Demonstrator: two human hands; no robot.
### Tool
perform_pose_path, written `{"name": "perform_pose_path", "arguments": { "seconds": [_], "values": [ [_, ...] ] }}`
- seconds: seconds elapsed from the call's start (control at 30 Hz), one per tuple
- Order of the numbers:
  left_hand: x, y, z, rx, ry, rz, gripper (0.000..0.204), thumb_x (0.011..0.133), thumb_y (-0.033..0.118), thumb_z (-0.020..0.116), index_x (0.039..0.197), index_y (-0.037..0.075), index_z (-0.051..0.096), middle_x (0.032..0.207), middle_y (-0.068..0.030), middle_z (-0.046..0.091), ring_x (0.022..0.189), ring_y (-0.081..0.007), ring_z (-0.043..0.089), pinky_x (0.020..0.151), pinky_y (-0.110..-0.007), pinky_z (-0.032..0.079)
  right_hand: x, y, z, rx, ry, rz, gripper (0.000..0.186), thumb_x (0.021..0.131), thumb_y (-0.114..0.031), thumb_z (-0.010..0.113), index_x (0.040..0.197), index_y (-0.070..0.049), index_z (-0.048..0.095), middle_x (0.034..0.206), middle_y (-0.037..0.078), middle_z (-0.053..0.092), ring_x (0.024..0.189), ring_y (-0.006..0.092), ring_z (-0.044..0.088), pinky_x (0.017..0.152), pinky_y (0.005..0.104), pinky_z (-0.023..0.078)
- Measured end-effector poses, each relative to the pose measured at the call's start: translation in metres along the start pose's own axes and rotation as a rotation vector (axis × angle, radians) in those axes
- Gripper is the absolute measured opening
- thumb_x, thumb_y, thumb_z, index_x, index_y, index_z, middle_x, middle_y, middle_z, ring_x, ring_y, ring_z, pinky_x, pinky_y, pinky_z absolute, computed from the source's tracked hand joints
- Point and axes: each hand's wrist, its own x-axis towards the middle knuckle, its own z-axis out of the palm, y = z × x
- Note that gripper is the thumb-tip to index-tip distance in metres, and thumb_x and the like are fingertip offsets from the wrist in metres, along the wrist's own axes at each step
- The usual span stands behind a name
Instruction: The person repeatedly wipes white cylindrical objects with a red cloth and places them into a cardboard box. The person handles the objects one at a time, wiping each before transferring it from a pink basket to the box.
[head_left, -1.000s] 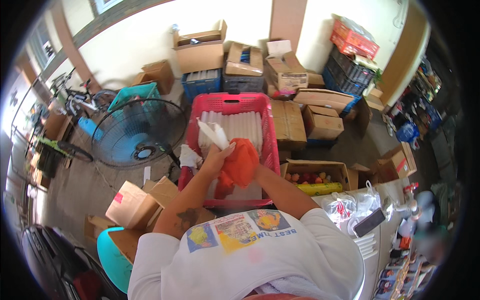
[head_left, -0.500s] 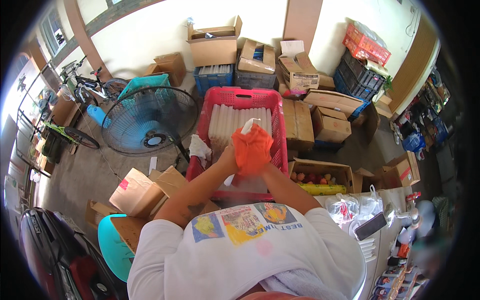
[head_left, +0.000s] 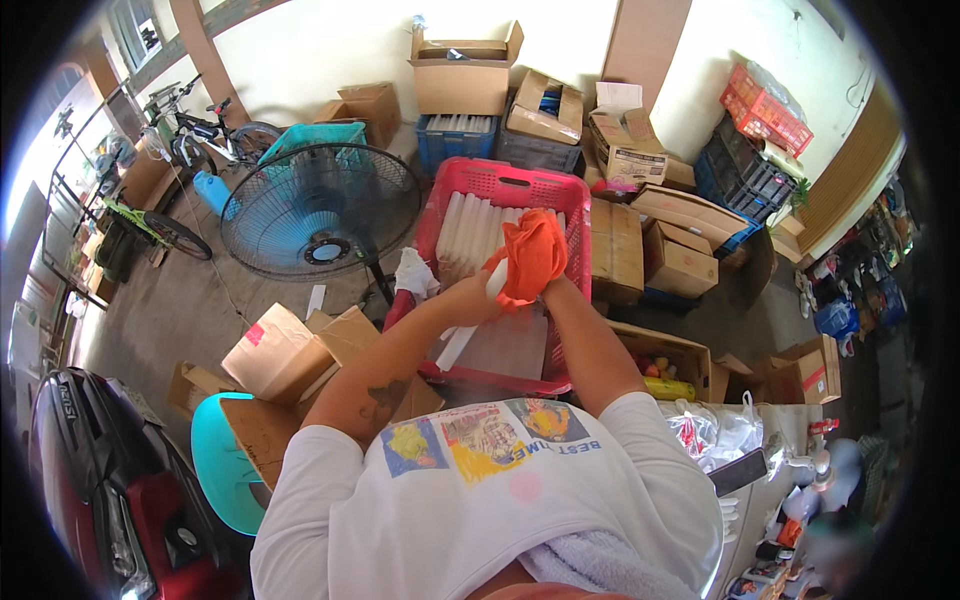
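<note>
An orange cloth [head_left: 535, 255] is bunched between my hands above the red crate. My left hand [head_left: 484, 290] is closed at the cloth's near left side, its fingers mostly hidden. A white piece [head_left: 497, 281] shows between that hand and the cloth; I cannot tell what it is. My right hand [head_left: 552, 290] is at the cloth's right side, largely covered by it. Beneath, the red crate [head_left: 440, 205] holds rows of long white candles [head_left: 466, 225]. A white stick [head_left: 458, 347] sticks out below my left forearm. A crumpled white cloth [head_left: 415, 273] hangs on the crate's left rim.
A large pedestal fan [head_left: 320, 210] stands left of the crate. Cardboard boxes [head_left: 616, 250] crowd the right and back. A turquoise chair [head_left: 222, 470] and a motorcycle [head_left: 130, 490] are at near left. On the table [head_left: 795, 410] at right lie plastic bags and a phone [head_left: 738, 472].
My hands and the orange cloth have moved slightly farther away over the crate. The white tip at the cloth's far end is gone from sight; white now shows at its near left side.
</note>
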Motion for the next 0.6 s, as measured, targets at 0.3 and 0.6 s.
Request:
{"name": "perform_pose_path", "arguments": {
  "seconds": [0.3,0.6],
  "values": [
    [-0.08,-0.026,-0.022,0.135,0.321,-0.054,0.056,0.078,0.018,0.062,0.127,0.002,0.04,0.097,-0.0262,0.063,0.091,-0.0421,0.062,0.08,-0.047,0.047,-0.013,-0.018,-0.047,-1.147,0.039,-0.079,0.037,0.072,-0.037,0.067,0.093,-0.007,0.063,0.103,0.012,0.062,0.1,0.0264,0.058,0.084,0.0429,0.042],
    [-0.233,-0.308,0.011,-0.349,1.096,-0.495,0.064,0.083,0.017,0.065,0.133,-0.003,0.028,0.118,-0.024,0.05,0.1,-0.0328,0.056,0.088,-0.041,0.046,-0.092,-0.099,-0.057,-0.85,-0.514,0.158,0.035,0.075,-0.036,0.066,0.096,-0.008,0.062,0.104,0.011,0.061,0.101,0.0264,0.057,0.087,0.0414,0.041]
  ]
}}
